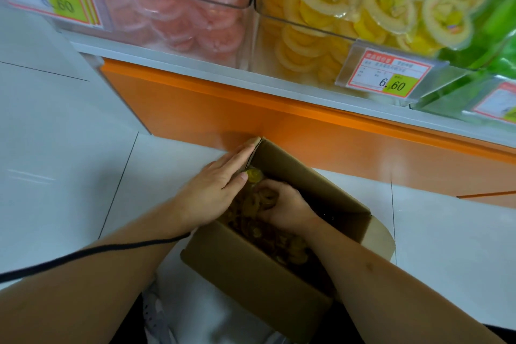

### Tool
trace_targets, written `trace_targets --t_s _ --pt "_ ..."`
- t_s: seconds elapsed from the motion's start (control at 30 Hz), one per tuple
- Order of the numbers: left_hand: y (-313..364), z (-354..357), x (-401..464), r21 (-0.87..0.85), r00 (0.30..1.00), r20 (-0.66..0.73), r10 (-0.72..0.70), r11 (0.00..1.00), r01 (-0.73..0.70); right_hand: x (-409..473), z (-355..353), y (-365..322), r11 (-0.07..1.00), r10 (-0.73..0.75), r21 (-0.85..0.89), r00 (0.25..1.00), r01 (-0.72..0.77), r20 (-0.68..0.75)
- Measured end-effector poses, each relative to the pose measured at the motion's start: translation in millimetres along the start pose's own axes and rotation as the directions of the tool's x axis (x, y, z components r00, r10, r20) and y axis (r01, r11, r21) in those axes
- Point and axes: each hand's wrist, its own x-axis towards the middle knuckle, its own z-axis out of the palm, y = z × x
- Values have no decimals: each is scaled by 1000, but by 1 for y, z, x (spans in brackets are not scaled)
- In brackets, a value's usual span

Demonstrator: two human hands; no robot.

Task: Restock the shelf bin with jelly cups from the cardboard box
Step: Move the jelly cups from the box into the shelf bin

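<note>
An orange shelf base (279,126) ran above the open cardboard box (251,268) on the floor. Above the box sat a clear bin (301,45) of yellow jelly cups (388,0), beside a pink-filled bin (178,8). More jelly cups (290,251) lay inside the box. The left hand (215,190) rested flat, fingers straight, on the box's left wall. The right hand (287,204) curled around cups inside the box.

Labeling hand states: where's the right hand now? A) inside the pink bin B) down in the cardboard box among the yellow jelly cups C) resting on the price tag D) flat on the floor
B: the right hand is down inside the cardboard box, fingers curled among the yellow jelly cups.
</note>
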Motion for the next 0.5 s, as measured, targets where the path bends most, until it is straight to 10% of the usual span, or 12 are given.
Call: trace_targets --t_s 0.33,0.5 --pt "112 -74 -25 93 997 29 -73 993 70 -103 -91 -111 946 -302 71 939 317 -165" --pt "176 -93 -60 -386 996 74 45 923 -13 -159 -129 -162 866 -452 94 850 490 -271"
